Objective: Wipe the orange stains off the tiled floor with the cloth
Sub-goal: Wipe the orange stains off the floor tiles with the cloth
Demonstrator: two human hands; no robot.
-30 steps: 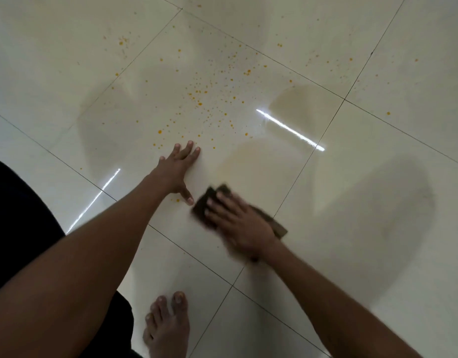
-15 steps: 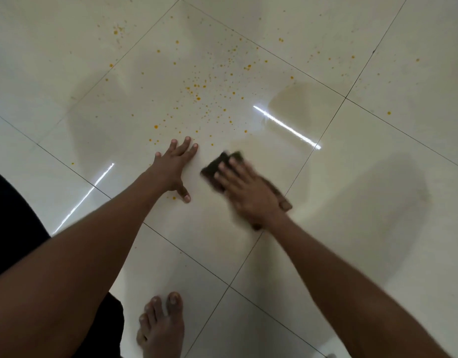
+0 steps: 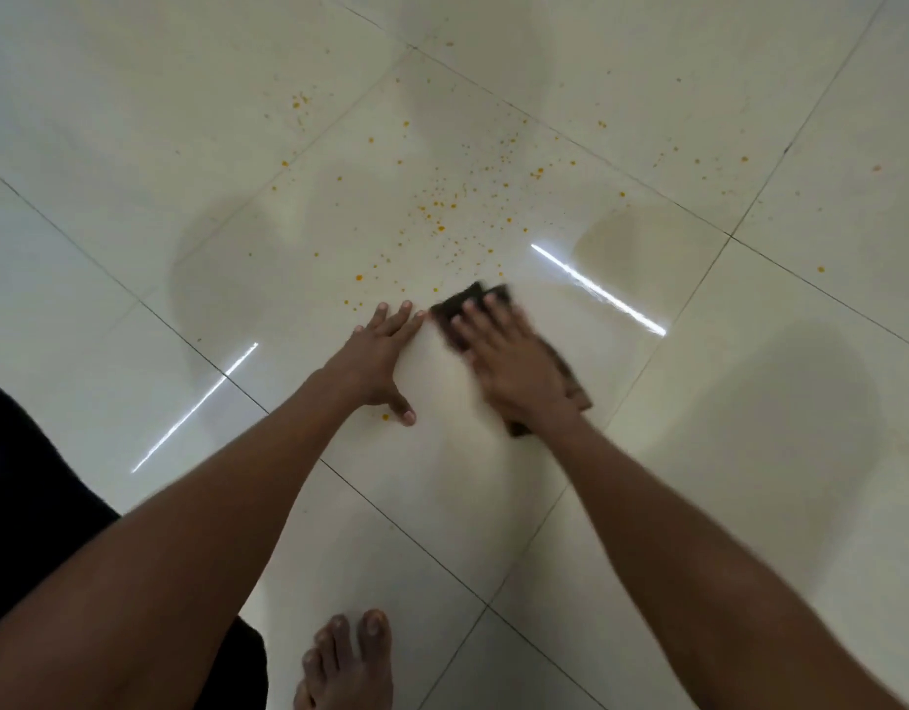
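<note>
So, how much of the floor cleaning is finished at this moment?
Done: the tile area just below the cloth looks spotless. In hand: the right hand presses the cloth flat at the spatter's near edge; the left hand braces beside it. Left: most orange stains beyond, plus one spot by the left thumb.

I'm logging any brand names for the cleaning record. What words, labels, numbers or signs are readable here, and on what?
None: no readable text anywhere.
The dark cloth under the right hand shows no label; it is motion-blurred.
The tiled floor carries only orange stains.
</note>
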